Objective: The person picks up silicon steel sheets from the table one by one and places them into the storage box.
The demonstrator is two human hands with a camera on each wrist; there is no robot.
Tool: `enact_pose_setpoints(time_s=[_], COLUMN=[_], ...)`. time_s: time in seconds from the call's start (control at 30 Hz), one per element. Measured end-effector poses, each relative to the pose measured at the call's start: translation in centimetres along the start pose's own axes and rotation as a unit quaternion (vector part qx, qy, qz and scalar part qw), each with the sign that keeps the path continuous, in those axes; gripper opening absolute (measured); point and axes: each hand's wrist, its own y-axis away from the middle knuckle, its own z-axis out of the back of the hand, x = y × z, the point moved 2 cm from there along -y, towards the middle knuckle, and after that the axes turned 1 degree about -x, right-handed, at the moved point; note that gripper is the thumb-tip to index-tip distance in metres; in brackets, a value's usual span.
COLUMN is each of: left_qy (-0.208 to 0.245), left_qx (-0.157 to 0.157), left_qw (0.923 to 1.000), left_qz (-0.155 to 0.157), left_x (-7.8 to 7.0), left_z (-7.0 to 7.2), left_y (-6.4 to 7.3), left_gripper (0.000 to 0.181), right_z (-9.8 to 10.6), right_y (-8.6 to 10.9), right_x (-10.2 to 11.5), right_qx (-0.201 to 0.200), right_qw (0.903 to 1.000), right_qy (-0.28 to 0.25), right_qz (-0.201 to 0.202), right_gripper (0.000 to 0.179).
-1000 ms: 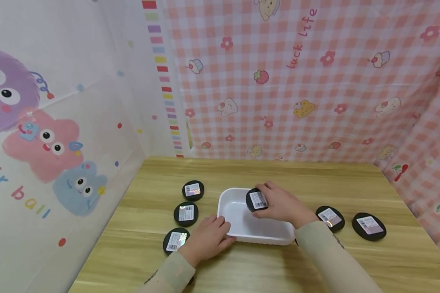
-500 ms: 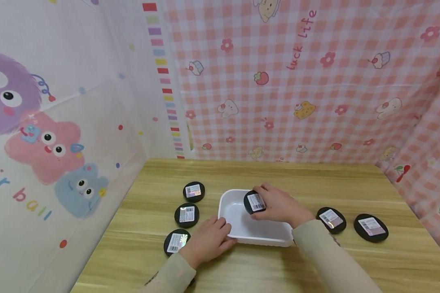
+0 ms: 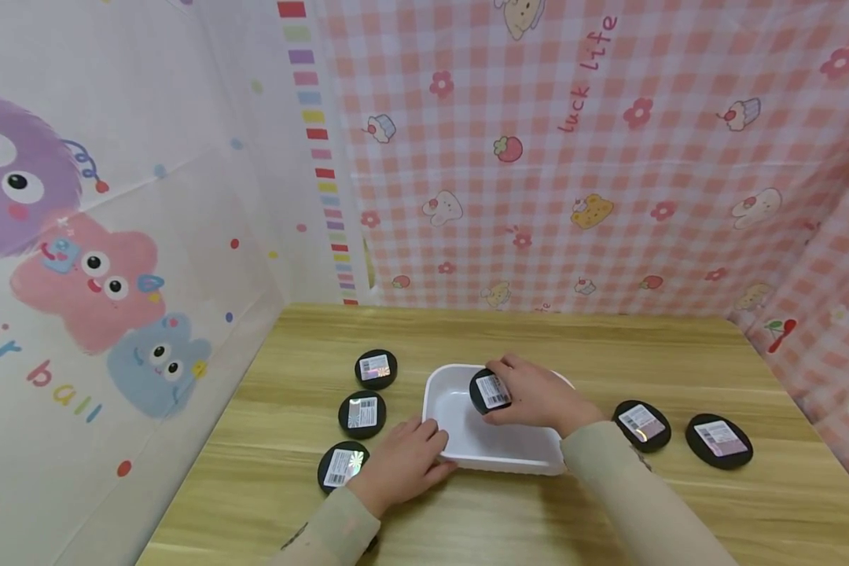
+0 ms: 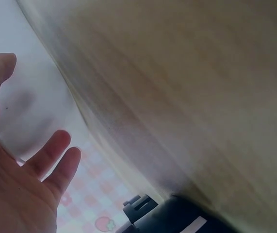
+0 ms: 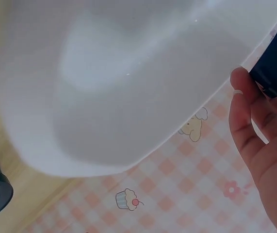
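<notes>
My right hand (image 3: 538,397) grips a round black container (image 3: 490,391) by its edge, white label facing up. It hovers above the white tray (image 3: 467,448), tilted towards the left. In the right wrist view the fingertips meet the dark side of that container (image 5: 276,63), most of which is cut off. My left hand (image 3: 401,464) holds the tray's front left corner. Its first fingers reach over the rim, while the thumb stays outside; in the left wrist view faint finger shadows show through the white wall (image 4: 36,97).
Left of the tray stand labelled black containers at the back (image 3: 376,369), the middle (image 3: 362,414) and the front (image 3: 341,467). To the right are two more, one nearer (image 3: 641,425) and one farther (image 3: 718,441). Patterned cloths (image 3: 538,181) rise behind the wooden table (image 3: 509,519).
My right hand has shifted slightly left above the tray with the black container still in its grip. The left hand stays at the tray's corner.
</notes>
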Motion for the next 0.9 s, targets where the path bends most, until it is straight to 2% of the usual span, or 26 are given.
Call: enact_pose_setpoints(time_s=[0.1,0.33,0.6,0.9], left_qy=[-0.005,0.019,0.03,0.026], left_qx=[-0.012,0.018,0.019,-0.008], left_qw=[0.9999,0.9996,0.9994,0.9996], left_qz=[-0.006,0.006,-0.001,-0.008], left_x=[0.0,0.1,0.1,0.2], left_z=[0.0,-0.1,-0.3,-0.4], left_y=[0.0,0.0,0.0,0.1], left_gripper=[0.034,0.036,0.032,0.032], right_z=[0.1,0.5,0.0,-0.3], right_y=[-0.1,-0.3,-0.5,-1.0], right_x=[0.1,0.5,0.6,1.0], right_qx=[0.004,0.008,0.004,0.004], right_qw=[1.0,0.9999,0.9997,0.9991], right_qy=[-0.002,-0.011,-0.004,-0.015], right_qz=[0.001,0.01,0.024,0.039], right_gripper=[0.083,0.079,0.08,0.08])
